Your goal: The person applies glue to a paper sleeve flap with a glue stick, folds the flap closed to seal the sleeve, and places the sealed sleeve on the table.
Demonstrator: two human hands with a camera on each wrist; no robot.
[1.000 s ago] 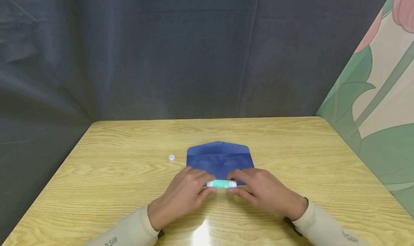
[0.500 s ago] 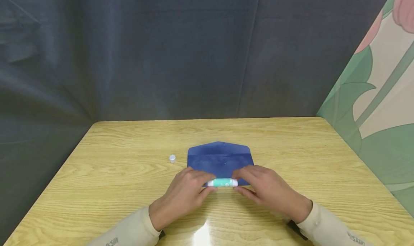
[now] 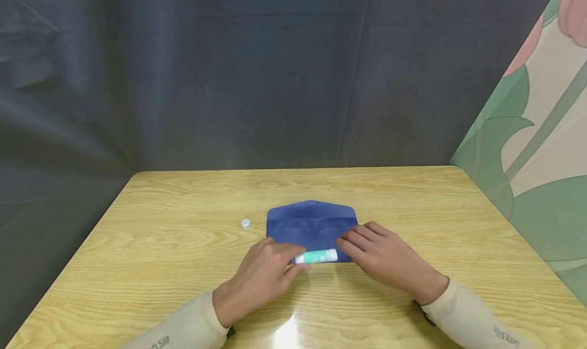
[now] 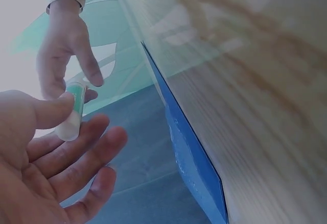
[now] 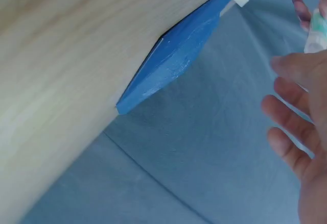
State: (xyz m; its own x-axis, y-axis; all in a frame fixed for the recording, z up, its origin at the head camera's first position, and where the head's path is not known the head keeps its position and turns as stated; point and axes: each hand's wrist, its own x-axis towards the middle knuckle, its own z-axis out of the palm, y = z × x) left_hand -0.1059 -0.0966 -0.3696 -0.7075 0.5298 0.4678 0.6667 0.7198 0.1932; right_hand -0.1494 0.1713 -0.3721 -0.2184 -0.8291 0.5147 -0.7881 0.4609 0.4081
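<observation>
Head view: right up close, showed pale, lettered sleeves [image 3: 185, 319] reaching in from the bottom edge. On to the left hand [image 3: 262, 271]: pinched the left end of a green-and-white tube [image 3: 316, 257] between thumb and fingers. Tilted that tube slightly, with the right end angled a touch farther out, above the near edge of a blue envelope [image 3: 293, 232], and clear of it in the left wrist view. Across to the right hand [image 3: 385, 257]: showed loosely bent, parted fingers in the right wrist view, just beside the tube's free end, contact too close to call. Beneath, had the envelope lying flat on a wood-grain table [image 3: 183, 201], with the pointed flap [image 3: 312, 210] opened toward the far side and glossy streaks [image 5: 166, 76] catching light in the wrist views. Out to the left, near the envelope, spotted a small white cap [image 3: 245, 224] sitting on the table. Deeper still, ran past the far edge to a dark cloth [image 3: 252, 84] hanging behind, and, at right, to a wall [image 3: 550, 150] painted with green leaves and pink petals.
</observation>
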